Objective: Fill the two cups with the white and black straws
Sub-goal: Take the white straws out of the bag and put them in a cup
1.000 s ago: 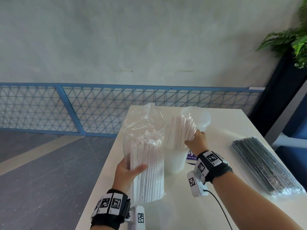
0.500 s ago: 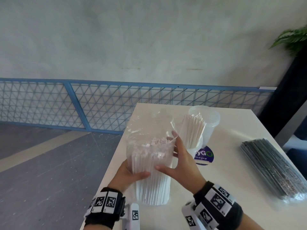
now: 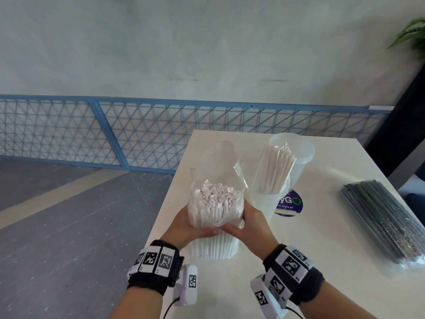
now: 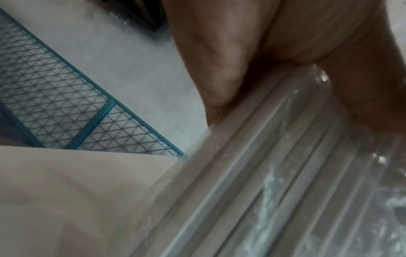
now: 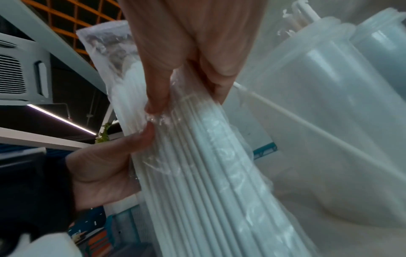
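An open clear bag of white straws (image 3: 215, 208) stands upright on the white table (image 3: 322, 284), near its left edge. My left hand (image 3: 186, 229) grips the bag from the left, thumb across its front. My right hand (image 3: 250, 223) grips it from the right; in the right wrist view its fingers (image 5: 158, 87) pinch the plastic of the bag (image 5: 208, 173). Just right of the bag, the near clear cup (image 3: 264, 203) holds a leaning bunch of white straws (image 3: 274, 169). Behind it stands a second clear cup (image 3: 296, 155), which looks empty. A sealed pack of black straws (image 3: 384, 219) lies flat at the right.
A purple round sticker (image 3: 289, 203) lies by the near cup's base. The table's left edge drops to a grey floor (image 3: 69, 226), with a blue mesh fence (image 3: 115, 134) behind. A plant (image 3: 411, 35) shows at the top right.
My right hand has left the straws in the near cup and come back to the bag, now gripping its right side. The left hand has kept its hold.
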A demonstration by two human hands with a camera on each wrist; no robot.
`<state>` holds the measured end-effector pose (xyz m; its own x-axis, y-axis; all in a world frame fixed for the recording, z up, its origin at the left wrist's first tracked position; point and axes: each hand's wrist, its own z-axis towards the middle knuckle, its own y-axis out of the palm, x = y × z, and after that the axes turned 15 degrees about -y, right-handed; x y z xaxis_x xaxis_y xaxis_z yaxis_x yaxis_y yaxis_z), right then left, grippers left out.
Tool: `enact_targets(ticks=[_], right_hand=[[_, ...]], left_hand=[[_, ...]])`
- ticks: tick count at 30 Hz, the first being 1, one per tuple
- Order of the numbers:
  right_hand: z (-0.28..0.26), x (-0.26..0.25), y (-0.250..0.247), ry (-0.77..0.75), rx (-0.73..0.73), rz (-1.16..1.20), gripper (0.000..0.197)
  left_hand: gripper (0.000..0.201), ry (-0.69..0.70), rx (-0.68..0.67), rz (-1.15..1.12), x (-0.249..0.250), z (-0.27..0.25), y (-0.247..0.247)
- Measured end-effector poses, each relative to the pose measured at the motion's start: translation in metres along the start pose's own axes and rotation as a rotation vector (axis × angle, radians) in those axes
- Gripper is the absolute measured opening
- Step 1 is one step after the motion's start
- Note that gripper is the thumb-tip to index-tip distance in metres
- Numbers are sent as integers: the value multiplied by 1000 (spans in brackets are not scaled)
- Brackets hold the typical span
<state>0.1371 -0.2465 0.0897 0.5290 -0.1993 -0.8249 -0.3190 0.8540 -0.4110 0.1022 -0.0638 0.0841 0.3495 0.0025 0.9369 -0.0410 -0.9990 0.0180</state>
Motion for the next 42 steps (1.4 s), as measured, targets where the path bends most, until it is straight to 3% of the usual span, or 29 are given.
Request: enact_targets(ticks=[3, 9, 16, 19, 22, 26, 28, 30, 32, 35, 42], right_hand=[[-5, 15, 6, 53, -26, -66, 56], [-14, 34, 15, 106, -65, -75, 65], [-22, 54, 19, 184, -150, -135, 68], [-24, 60, 20, 212, -158, -149, 67], [-22, 60, 20, 231, -180, -164, 69], [-20, 47, 17, 177, -205, -160, 101], [-20, 27, 9, 84, -43, -37, 108], [-18, 4, 1, -74, 194, -3, 97], [-11, -12, -7, -221, 323, -13, 79], [3, -27, -13, -242, 217, -44, 69], [-3, -10, -15, -25, 104, 46, 72]], left_hand=[[56, -19, -17, 42, -4, 3, 1], [49, -71, -24, 30, -21, 7, 1], [53, -149, 17, 84, -37, 13, 5], [71, -112, 56, 147, -28, 9, 3], [93, 20, 107, 27, -11, 5, 1], [67, 64, 143, 53, 0, 5, 7], [61, 55, 134, 37, -1, 4, 8], [63, 29, 113, 14, -1, 3, 9], [70, 16, 66, 10, -2, 4, 8], [76, 6, 27, 34, 0, 3, 11], [65, 33, 98, -22, -4, 1, 16]])
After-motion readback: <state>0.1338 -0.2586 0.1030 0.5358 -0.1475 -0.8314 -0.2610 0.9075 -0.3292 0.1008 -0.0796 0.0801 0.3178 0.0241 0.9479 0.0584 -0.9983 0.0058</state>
